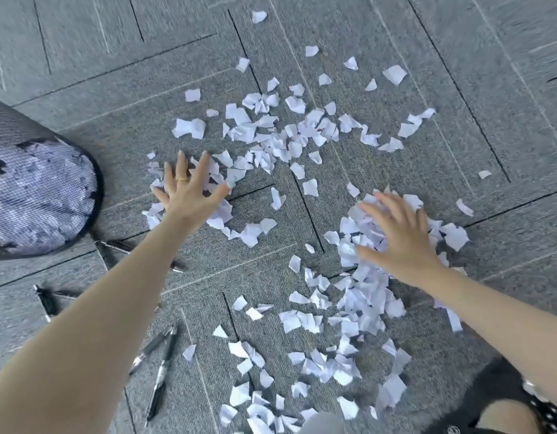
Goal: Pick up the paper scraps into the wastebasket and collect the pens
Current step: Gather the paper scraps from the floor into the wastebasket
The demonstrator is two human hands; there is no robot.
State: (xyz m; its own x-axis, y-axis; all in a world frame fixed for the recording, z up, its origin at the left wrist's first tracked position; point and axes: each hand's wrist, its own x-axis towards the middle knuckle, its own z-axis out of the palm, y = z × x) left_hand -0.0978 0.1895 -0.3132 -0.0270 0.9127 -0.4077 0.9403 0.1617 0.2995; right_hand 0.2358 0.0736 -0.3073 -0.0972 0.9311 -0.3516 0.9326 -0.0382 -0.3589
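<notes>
White paper scraps (280, 136) lie scattered over the grey carpet, thickest in the middle and at the lower right. My left hand (189, 192) is spread flat, fingers apart, on a small cluster of scraps left of centre. My right hand (399, 236) rests open on a heap of scraps (361, 296) at the right. The black mesh wastebasket (92, 170) lies on its side at the left, with paper visible through its mesh. Two black pens (159, 371) lie at the lower left. Other pens (47, 303) lie near the basket, one partly hidden under my left forearm.
Grey carpet tiles (458, 42) with dark seams cover the whole floor. My knee and a dark dotted garment (546, 411) show at the bottom right corner. A few stray scraps (258, 16) lie far out at the top.
</notes>
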